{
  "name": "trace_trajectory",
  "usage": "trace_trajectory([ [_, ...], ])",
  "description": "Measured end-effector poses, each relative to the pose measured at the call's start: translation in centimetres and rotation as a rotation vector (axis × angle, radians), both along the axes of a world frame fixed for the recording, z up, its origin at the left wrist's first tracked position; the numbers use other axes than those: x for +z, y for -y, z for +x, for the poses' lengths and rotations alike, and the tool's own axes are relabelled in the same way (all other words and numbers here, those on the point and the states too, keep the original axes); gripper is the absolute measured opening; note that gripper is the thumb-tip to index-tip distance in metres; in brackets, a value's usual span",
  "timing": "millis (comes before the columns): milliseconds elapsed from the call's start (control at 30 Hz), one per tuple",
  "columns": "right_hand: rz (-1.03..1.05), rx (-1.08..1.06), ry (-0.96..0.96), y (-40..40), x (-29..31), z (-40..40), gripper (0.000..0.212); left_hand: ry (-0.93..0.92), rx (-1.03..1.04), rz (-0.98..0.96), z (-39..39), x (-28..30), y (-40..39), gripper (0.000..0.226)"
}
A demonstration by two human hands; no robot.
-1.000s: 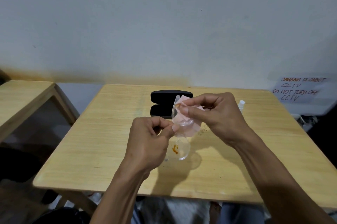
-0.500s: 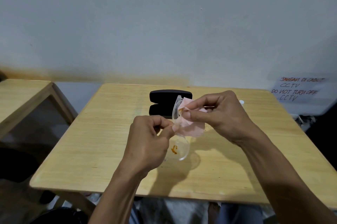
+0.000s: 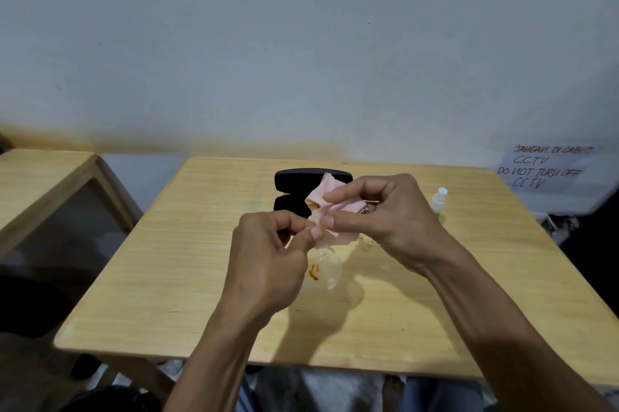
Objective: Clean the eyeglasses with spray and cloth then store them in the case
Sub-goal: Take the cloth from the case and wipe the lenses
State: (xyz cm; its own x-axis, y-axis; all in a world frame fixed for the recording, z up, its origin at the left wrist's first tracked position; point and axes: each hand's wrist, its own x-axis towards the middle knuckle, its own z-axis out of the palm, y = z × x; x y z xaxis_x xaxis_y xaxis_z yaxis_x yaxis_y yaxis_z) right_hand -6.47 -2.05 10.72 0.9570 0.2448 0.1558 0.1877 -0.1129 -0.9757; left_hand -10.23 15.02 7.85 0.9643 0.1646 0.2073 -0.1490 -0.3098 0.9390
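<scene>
Clear-framed eyeglasses (image 3: 325, 272) hang above the wooden table (image 3: 174, 277), one lens showing an orange mark. My left hand (image 3: 271, 264) pinches the frame near its bridge. My right hand (image 3: 385, 220) pinches a pink cloth (image 3: 330, 207) over the upper lens, which the cloth hides. The black glasses case (image 3: 291, 190) lies open behind the hands, partly covered by the cloth. A small white spray bottle (image 3: 438, 198) stands to the right, just past my right hand.
A second wooden table (image 3: 43, 183) stands at the left with a gap between. A handwritten paper sign (image 3: 546, 167) hangs on the wall at the right. The white wall runs directly behind the table's far edge.
My right hand has worked the cloth further over the upper lens, and the cloth now bunches higher in front of the case. The spray bottle has come into view beside that hand. My left hand keeps its pinch.
</scene>
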Motion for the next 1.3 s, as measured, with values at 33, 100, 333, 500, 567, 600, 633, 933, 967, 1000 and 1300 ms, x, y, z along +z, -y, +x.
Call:
trace_trajectory([
  [33,-0.015,0.009,-0.006,0.4,0.1,0.1,0.02,-0.005,-0.005,-0.002,-0.1,0.0,0.0,0.015],
  [100,-0.024,0.006,0.002,1.2,0.2,0.1,0.017,-0.008,-0.025,0.003,-0.1,0.0,0.0,0.013],
  [333,0.146,-0.119,0.047,0.0,0.2,0.1,0.01,0.016,-0.019,0.091,0.3,0.2,0.3,0.016],
  [500,0.054,-0.121,0.049,-1.2,0.3,0.2,0.015,0.023,-0.012,0.052,0.3,0.3,0.7,0.015],
  [567,-0.014,-0.079,0.044,-0.9,0.4,0.2,0.017,0.023,-0.013,0.011,0.4,0.3,0.3,0.013],
  [600,-0.032,-0.054,0.035,-0.5,0.5,0.3,0.017,0.018,-0.023,-0.002,0.4,0.3,0.1,0.014],
  [633,-0.045,-0.026,0.028,-0.2,0.6,0.3,0.018,0.012,-0.032,-0.005,0.4,0.4,0.1,0.014],
  [933,-0.083,0.017,0.073,2.3,1.2,0.9,0.012,0.012,-0.088,0.035,0.2,1.0,-0.1,0.008],
  [967,-0.06,-0.002,0.087,2.2,1.1,0.9,0.011,0.014,-0.087,0.043,0.2,1.0,-0.1,0.008],
  [1000,-0.036,-0.021,0.101,1.9,1.1,0.9,0.011,0.014,-0.083,0.05,0.3,1.0,-0.1,0.008],
  [1300,-0.03,0.02,0.094,0.0,0.6,0.7,0.019,-0.003,-0.037,-0.018,0.1,1.0,0.1,0.015],
])
